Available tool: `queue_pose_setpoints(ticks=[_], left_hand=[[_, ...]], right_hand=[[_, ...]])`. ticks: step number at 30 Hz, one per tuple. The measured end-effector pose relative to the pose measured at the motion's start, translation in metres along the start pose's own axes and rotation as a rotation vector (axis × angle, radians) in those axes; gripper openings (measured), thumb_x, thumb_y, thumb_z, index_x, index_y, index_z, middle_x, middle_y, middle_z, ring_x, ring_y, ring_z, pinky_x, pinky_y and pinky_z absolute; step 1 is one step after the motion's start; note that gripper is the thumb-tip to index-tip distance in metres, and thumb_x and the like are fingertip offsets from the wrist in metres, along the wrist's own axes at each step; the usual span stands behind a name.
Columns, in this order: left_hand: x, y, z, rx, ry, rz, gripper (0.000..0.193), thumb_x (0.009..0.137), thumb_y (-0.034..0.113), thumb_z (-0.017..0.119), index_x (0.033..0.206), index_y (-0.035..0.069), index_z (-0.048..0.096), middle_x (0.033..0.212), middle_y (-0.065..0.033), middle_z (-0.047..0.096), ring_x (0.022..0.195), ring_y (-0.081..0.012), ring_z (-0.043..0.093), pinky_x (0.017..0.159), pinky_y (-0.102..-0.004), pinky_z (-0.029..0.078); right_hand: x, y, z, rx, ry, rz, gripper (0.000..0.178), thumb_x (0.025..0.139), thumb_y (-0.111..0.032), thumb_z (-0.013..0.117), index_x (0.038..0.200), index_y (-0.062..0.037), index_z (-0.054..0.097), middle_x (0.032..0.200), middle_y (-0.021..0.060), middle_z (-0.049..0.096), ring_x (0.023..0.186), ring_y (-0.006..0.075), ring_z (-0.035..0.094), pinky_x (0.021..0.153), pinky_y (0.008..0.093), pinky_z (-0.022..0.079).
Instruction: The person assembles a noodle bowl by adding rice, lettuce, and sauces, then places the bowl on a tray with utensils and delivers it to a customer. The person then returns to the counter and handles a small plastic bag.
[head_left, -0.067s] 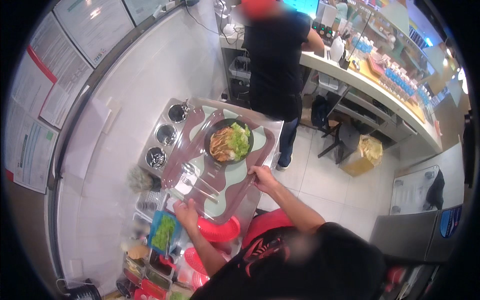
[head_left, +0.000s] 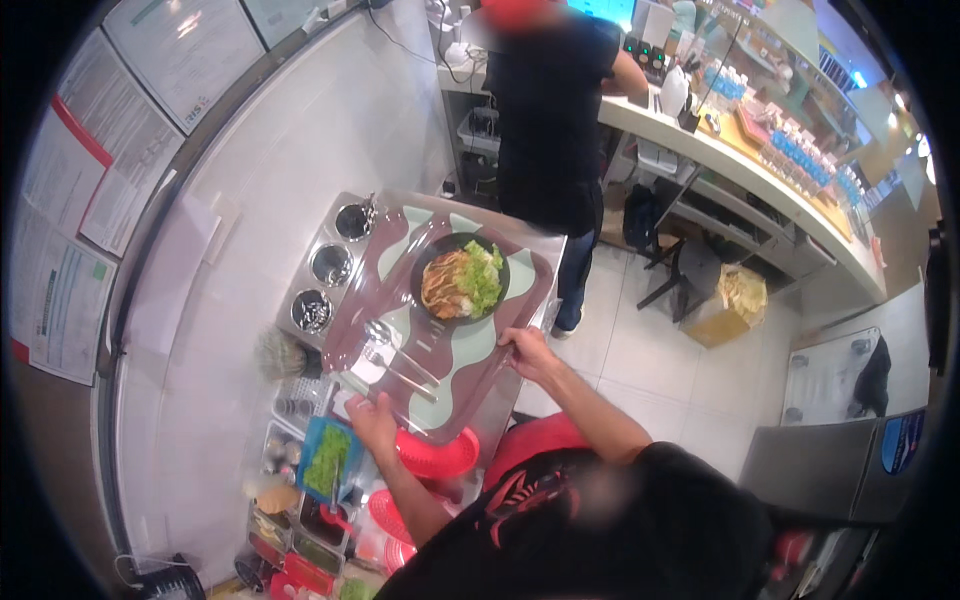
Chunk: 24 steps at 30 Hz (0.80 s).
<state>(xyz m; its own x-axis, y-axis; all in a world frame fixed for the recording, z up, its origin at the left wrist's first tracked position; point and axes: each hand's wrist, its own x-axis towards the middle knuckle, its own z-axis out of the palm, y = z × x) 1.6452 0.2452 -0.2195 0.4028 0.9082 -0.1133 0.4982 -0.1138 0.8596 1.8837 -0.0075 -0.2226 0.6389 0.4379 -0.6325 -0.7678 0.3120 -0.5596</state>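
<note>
A serving tray with a wavy maroon and pale green pattern lies in front of me on a metal counter. Its left near edge is gripped by my left hand, and its right side by my right hand, fingers closed on the rim. Toward the tray's far end is a black round dish with sauced, browned food and green lettuce. Nearer my left hand, a spoon and a fork lie side by side, partly over a white napkin.
Metal cutlery holders stand left of the tray. Nearer me are a blue tub of chopped greens, red baskets and several food containers. A person in black stands just beyond the tray, by a counter. A cardboard box sits on the floor.
</note>
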Motion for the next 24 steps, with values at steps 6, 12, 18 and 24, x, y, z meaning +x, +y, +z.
queue_pose_setpoints(ticks=[6, 12, 18, 24], left_hand=[[-0.014, 0.007, 0.006, 0.076, -0.105, 0.065, 0.054, 0.091, 0.014, 0.080, 0.131, -0.004, 0.049, 0.086, -0.0074, 0.066, 0.076, -0.0175, 0.064, 0.072, -0.0330, 0.052], [-0.072, 0.069, 0.037, 0.064, -0.168, 0.186, 0.051, 0.092, 0.014, 0.079, 0.130, -0.002, 0.048, 0.079, -0.0015, 0.055, 0.071, -0.0122, 0.053, 0.069, -0.0278, 0.047], [-0.159, 0.133, 0.112, 0.007, -0.394, 0.192, 0.047, 0.095, 0.011, 0.076, 0.131, -0.002, 0.048, 0.080, -0.0008, 0.054, 0.073, -0.0103, 0.053, 0.067, -0.0265, 0.045], [-0.313, 0.178, 0.196, -0.103, -0.524, 0.079, 0.034, 0.103, 0.024, 0.069, 0.125, 0.001, 0.056, 0.091, -0.0046, 0.064, 0.072, -0.0109, 0.060, 0.056, -0.0245, 0.048]], right_hand=[[-0.021, -0.004, -0.047, 0.140, -0.206, -0.050, 0.037, 0.081, 0.016, 0.058, 0.115, 0.0020, 0.056, 0.095, 0.0122, 0.065, 0.075, 0.0276, 0.071, 0.063, 0.0494, 0.065], [-0.082, -0.035, -0.111, 0.275, -0.211, -0.129, 0.042, 0.082, 0.016, 0.056, 0.122, 0.0029, 0.056, 0.102, 0.0136, 0.066, 0.086, 0.0301, 0.073, 0.075, 0.0503, 0.066], [-0.171, -0.080, -0.213, 0.390, -0.110, -0.296, 0.042, 0.080, 0.016, 0.057, 0.120, 0.0019, 0.058, 0.099, 0.0121, 0.067, 0.090, 0.0296, 0.072, 0.080, 0.0473, 0.066], [-0.270, -0.112, -0.376, 0.478, 0.082, -0.457, 0.032, 0.079, 0.014, 0.062, 0.105, -0.0042, 0.063, 0.091, 0.0059, 0.064, 0.079, 0.0213, 0.066, 0.073, 0.0421, 0.058]])
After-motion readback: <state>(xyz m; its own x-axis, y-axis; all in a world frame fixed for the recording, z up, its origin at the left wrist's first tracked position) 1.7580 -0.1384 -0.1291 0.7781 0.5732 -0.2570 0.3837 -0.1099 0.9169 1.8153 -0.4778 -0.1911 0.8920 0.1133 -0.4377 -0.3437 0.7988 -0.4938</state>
